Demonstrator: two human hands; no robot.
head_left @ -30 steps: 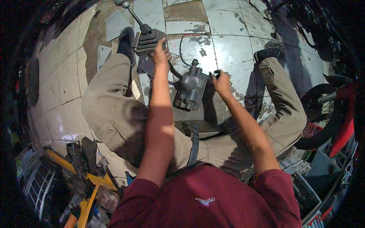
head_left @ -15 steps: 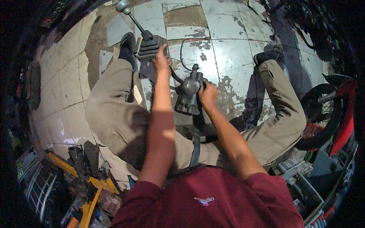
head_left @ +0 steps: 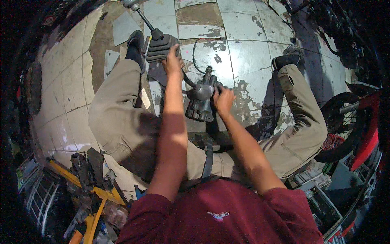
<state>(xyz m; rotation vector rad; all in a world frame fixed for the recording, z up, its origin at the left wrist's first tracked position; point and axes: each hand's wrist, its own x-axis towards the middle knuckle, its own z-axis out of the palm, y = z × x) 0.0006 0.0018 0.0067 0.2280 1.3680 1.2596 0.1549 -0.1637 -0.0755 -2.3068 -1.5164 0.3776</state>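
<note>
I sit on a tiled floor with my legs spread. My left hand (head_left: 172, 61) grips a black ribbed rubber boot (head_left: 159, 46) at the base of a thin metal lever (head_left: 143, 18) with a knob on top. My right hand (head_left: 223, 99) holds the side of a grey metal housing (head_left: 201, 99) that stands on the floor between my legs. A dark cable (head_left: 195, 53) loops on the tiles behind the housing.
Worn white floor tiles (head_left: 243, 49) spread ahead. Yellow and black tools (head_left: 91, 189) lie piled at the lower left. A motorcycle wheel (head_left: 345, 122) with red bodywork (head_left: 367, 134) stands at the right. Crates and boxes (head_left: 317, 191) sit at the lower right.
My right hand has moved left and closed on the side of the grey housing, which now stands more upright. My left hand stays on the rubber boot.
</note>
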